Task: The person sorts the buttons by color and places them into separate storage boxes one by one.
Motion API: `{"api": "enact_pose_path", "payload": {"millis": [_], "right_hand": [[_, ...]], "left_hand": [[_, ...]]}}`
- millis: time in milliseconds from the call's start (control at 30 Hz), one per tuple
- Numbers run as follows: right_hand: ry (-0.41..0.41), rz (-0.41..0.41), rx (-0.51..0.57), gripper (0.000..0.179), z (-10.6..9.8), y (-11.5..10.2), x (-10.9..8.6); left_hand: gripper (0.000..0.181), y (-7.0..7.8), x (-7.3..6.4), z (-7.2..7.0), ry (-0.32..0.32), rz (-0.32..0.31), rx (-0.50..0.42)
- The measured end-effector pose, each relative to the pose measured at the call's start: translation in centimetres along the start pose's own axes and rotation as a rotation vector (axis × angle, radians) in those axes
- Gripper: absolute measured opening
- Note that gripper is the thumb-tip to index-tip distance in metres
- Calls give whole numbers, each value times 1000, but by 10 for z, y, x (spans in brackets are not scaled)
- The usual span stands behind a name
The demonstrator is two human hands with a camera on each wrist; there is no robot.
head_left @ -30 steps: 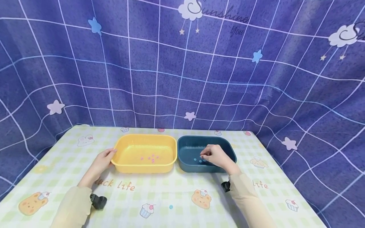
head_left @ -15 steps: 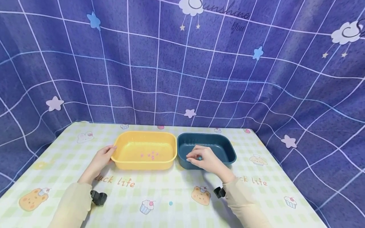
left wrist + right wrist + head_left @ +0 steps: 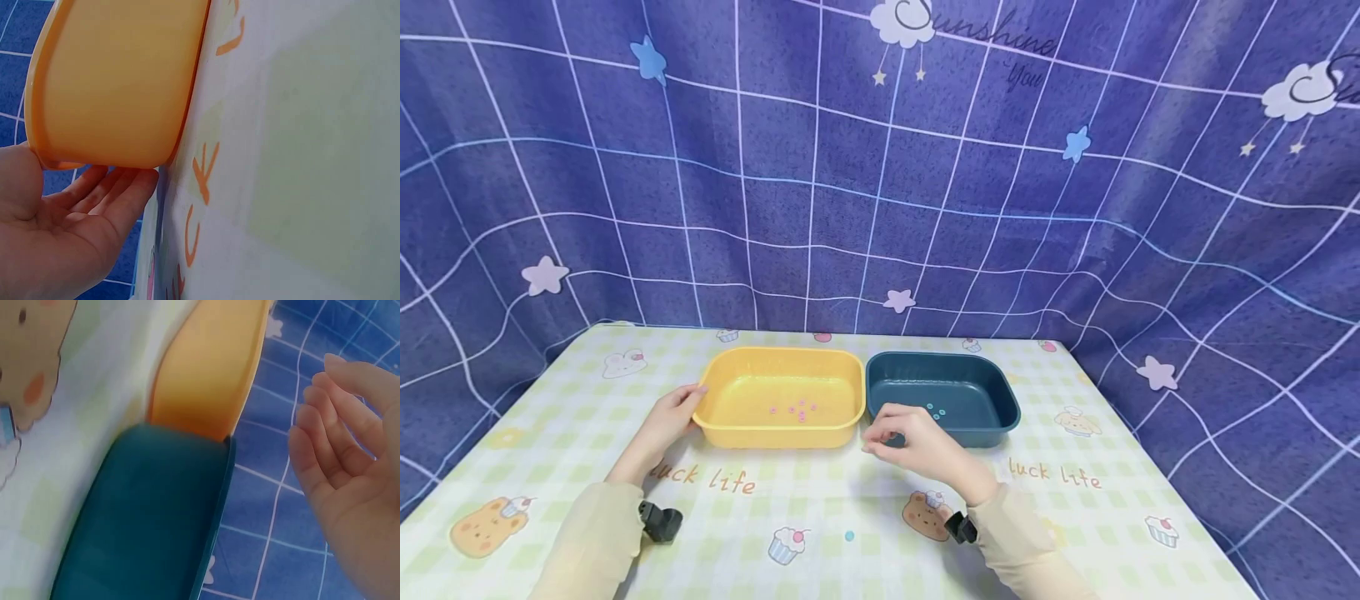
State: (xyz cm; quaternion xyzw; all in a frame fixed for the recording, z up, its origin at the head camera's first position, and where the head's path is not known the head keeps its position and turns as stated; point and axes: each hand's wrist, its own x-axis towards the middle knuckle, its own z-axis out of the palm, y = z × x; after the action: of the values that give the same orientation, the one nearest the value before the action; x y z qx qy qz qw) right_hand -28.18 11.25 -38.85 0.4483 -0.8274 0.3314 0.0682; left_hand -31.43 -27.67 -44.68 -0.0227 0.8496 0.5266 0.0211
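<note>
My left hand (image 3: 667,422) holds the near left end of a yellow plastic basin (image 3: 775,439), thumb at the rim. In the left wrist view its fingers (image 3: 128,199) lie against the outer end wall. Several small pink ring-like beads (image 3: 802,414) lie on the basin's floor. Beside it stands a dark teal basin (image 3: 985,437) with several small light-blue beads (image 3: 936,416) inside. My right hand (image 3: 917,446) hovers at the teal basin's front left corner. Its fingers (image 3: 306,447) are loosely curled, thumb near the index fingertip, and nothing shows between them.
A single small blue round piece (image 3: 850,536) lies on the patterned tablecloth (image 3: 820,492) in front of the basins. A dark blue grid-patterned curtain (image 3: 880,183) hangs behind the table. Black wrist cameras (image 3: 661,523) sit on both wrists.
My right hand has come out from over the teal basin, moving left and toward me, uncovering the blue beads there. My left hand stays on the yellow basin.
</note>
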Motion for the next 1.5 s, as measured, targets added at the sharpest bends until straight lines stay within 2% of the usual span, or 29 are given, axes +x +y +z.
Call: {"api": "enact_pose_path", "payload": {"millis": [167,400,600,933,1500], "right_hand": [[-25,-13,15,10,7,-6,-1],[-71,-91,-17,10,21,-15,0],[-100,-113,-27,10,30,-20,-1],[-110,-199,-31,11,42,-21,0],[-146,-179,11,10,54,-16,-6]], "left_hand": [[71,0,0,0,-1,-7,-4],[72,-1,0,1,3,-10,-6],[73,-1,0,1,4,-13,-11],[71,2,-2,1,7,-10,-6],[72,3,-3,2,8,-15,3]]}}
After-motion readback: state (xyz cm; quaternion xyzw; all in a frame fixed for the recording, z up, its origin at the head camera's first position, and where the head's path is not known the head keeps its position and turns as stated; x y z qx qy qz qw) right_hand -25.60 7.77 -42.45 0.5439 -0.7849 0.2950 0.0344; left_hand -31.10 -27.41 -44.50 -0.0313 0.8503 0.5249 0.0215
